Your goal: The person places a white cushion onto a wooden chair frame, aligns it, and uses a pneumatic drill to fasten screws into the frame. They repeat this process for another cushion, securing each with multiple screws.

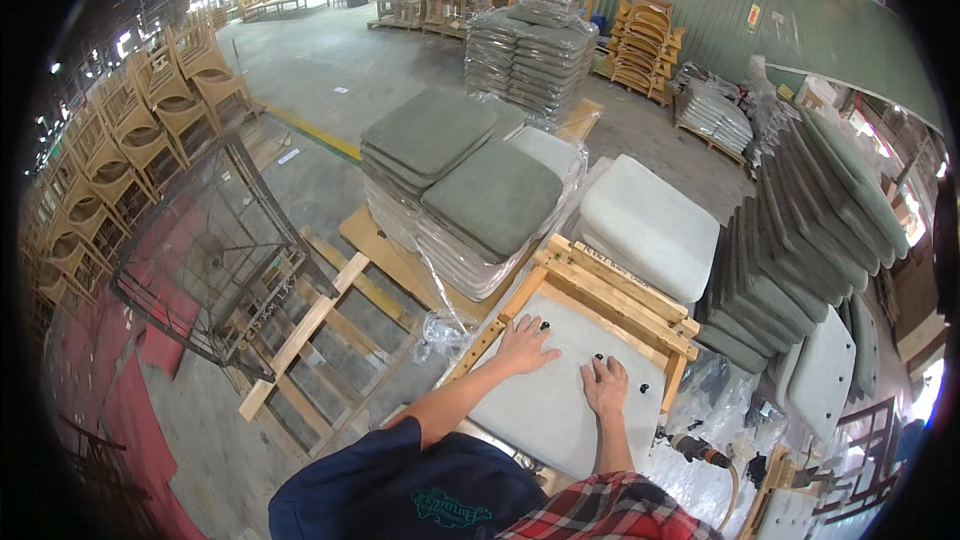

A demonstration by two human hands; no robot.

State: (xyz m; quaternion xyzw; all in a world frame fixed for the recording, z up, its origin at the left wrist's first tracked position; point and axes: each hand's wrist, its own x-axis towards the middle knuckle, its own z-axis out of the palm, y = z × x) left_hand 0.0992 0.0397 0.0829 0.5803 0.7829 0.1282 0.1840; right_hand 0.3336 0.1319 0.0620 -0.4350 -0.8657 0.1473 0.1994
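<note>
A light grey seat pad [562, 410] lies flat inside a wooden frame [560, 290] in front of me. Small black knobs, among them one at the right [644, 388], stick up from its far part. My left hand [526, 347] rests on the pad with fingers spread, beside the leftmost knob [545, 325]. On the pad's right half lies my right hand [605, 386], its fingers apart and their tips just below the middle knob [599, 356]. Neither hand appears to grip anything. The pad's near edge is partly hidden by my clothing.
Beyond the frame stand a white pad [650, 225] and piles of dark grey pads [495, 195]. A leaning stack of pads [800, 250] rises at the right, near a power drill [698, 450] with a hose. Wooden pallet slats [310, 340] and a metal frame [215, 260] lie left.
</note>
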